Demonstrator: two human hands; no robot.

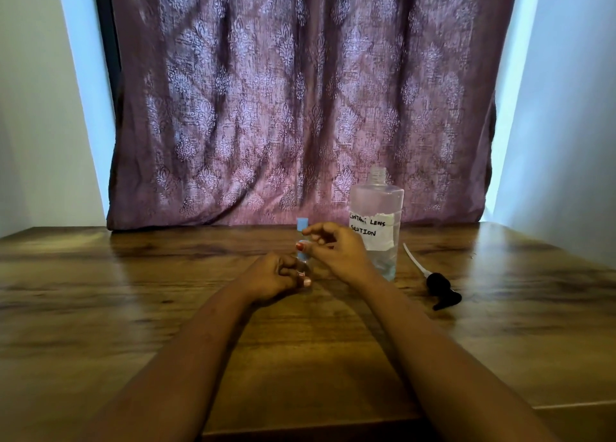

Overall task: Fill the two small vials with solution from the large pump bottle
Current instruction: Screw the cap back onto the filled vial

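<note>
Under both hands: wood-grain table [133, 301]; patterned mauve curtain [300, 91] behind. Left hand [270, 280] curled round clear vial [302, 258]; right hand [333, 250] pinching above it. Right of hands: clear uncapped bottle [376, 221], black pump [440, 290].

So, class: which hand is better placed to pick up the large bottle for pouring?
The right hand: the open bottle stands just beside it, while the left hand is curled around a vial.

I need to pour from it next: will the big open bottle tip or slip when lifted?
The large bottle looks under half full, so probably light and easily nudged. Its smooth clear plastic may be slippery. With the pump out on the table, tilting could spill.
</note>
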